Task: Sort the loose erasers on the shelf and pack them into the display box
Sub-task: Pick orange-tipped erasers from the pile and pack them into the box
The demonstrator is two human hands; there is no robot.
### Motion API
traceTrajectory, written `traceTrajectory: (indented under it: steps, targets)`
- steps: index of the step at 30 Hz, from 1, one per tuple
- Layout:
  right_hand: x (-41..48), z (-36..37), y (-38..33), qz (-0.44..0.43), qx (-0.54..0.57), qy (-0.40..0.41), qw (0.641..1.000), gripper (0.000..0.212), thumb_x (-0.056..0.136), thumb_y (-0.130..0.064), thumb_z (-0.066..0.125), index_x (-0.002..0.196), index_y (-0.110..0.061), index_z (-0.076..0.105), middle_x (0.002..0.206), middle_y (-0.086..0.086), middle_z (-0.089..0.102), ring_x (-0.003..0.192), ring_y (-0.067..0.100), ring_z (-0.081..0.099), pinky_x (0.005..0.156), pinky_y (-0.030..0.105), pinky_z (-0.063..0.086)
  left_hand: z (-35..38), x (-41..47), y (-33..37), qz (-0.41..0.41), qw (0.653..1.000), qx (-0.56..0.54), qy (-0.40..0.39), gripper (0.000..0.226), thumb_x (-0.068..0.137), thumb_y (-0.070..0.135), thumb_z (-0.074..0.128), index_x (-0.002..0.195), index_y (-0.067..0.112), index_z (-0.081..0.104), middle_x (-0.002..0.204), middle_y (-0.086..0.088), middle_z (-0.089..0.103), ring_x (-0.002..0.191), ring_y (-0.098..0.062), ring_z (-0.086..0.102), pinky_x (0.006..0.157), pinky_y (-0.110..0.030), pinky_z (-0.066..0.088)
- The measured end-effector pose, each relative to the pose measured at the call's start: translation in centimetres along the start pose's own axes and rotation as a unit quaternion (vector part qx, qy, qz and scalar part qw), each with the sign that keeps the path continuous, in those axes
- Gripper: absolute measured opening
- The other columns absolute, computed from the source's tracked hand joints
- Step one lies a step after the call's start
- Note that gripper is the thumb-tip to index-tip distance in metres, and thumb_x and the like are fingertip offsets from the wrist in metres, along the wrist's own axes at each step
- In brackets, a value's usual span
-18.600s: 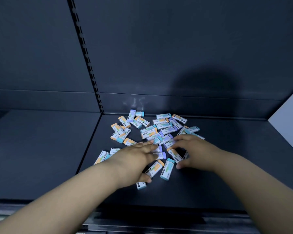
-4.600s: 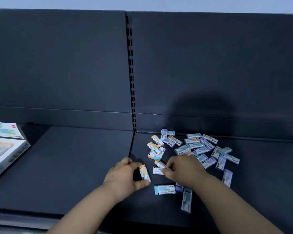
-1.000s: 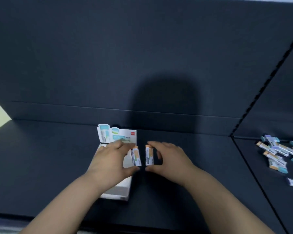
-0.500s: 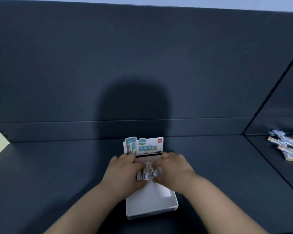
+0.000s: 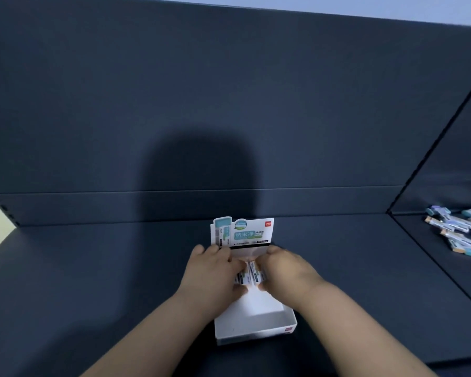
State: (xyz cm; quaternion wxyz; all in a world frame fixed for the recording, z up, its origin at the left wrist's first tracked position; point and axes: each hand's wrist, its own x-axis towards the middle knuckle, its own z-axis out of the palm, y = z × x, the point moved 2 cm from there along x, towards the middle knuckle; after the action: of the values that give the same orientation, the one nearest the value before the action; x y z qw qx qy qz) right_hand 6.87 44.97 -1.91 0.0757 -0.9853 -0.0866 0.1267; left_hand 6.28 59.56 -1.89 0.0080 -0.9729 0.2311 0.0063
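The left hand and right hand, seemingly pinching one each of two erasers, have come down from above the shelf into the 12 o'clock end of the display box, starting its first row; the loose pile waits at 3 o'clock.

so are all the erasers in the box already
No, loose erasers lie on the shelf at far right, away from the display box.

Dim, soft-focus view — broad shadow on back panel, edges bowed.
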Motion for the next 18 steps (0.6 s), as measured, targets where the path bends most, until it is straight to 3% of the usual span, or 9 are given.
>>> traceTrajectory:
  steps: [7, 18]
  targets:
    - [-0.2, 0.5, 0.1, 0.005, 0.039, 0.023, 0.999, 0.047, 0.088, -0.029, 0.060, 0.134, -0.032, 0.048, 0.141, -0.009, 0.043, 0.124, 0.020, 0.047, 0.096, 0.026, 0.041, 0.2, 0.0, 0.2, -0.015, 1.000, 0.011, 0.011, 0.043, 0.089, 0.049, 0.044, 0.126, 0.029, 0.055, 0.117, 0.003, 0.052, 0.113, -0.019, 0.044, 0.091, -0.036, 0.023]
    - [-0.8, 1.6, 0.1, -0.001, 0.037, 0.048, 0.998, 0.045, 0.093, -0.035, 0.053, 0.136, -0.029, 0.044, 0.142, -0.003, 0.038, 0.127, 0.024, 0.039, 0.099, 0.029, 0.040, 0.1, -0.1, 0.6, -0.035, 0.999, 0.019, 0.015, 0.038, 0.093, 0.046, 0.039, 0.120, 0.028, 0.058, 0.113, 0.002, 0.055, 0.109, -0.021, 0.047, 0.089, -0.037, 0.025]
